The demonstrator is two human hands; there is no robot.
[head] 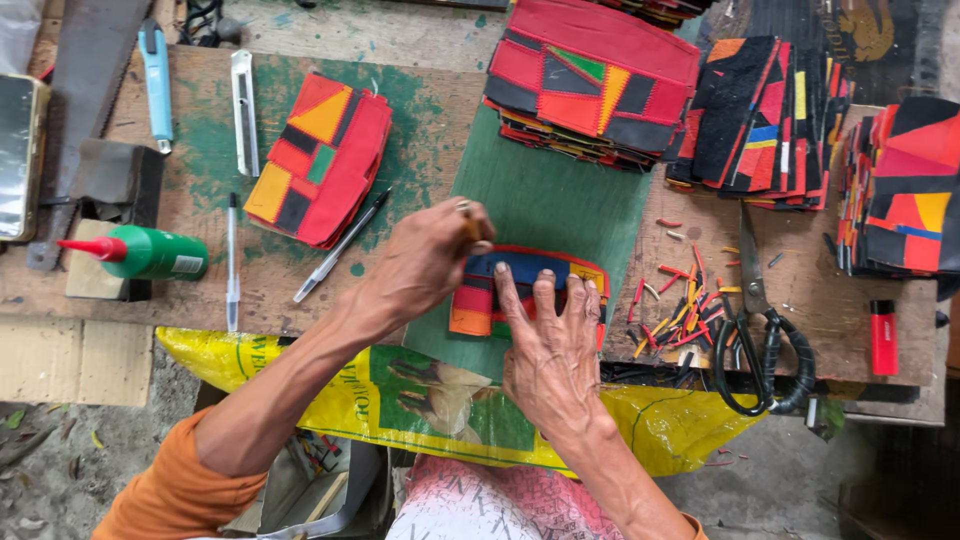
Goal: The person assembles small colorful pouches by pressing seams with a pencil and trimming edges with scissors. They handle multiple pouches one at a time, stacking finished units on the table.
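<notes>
While you lean over the wooden workbench (400, 130), its far left edge carries a saw blade (95, 70) lying at an angle and a green glue bottle with a red nozzle (140, 253) on its side. Just right of those lie a light blue utility knife (155, 80), a white cutter (243, 110) and a pen (232, 260). Next comes a small stack of red patchwork pieces (320, 160), with a second pen (340, 245) slanting against its lower corner. Your left hand (425, 260) is curled, fingertips bent down onto the left end of the multicoloured patchwork piece (520, 268); you cannot tell whether it pinches a small tool there. That piece lies flat on the green cutting mat (550, 190), near the mat's front edge and directly before you. Your right hand (550, 350) is open, fingers spread and pressed flat on the piece, pinning it to the mat. Below both hands a yellow printed sack (300, 375) hangs over the bench front. Behind the mat rests a taller red patchwork stack (590, 80). To the right, coloured offcut strips (680, 300) are scattered beside black-handled scissors (760, 340), and further stacks of dark patchwork pieces (760, 115) stand along the back. A red lighter (884, 337) lies farthest right.
</notes>
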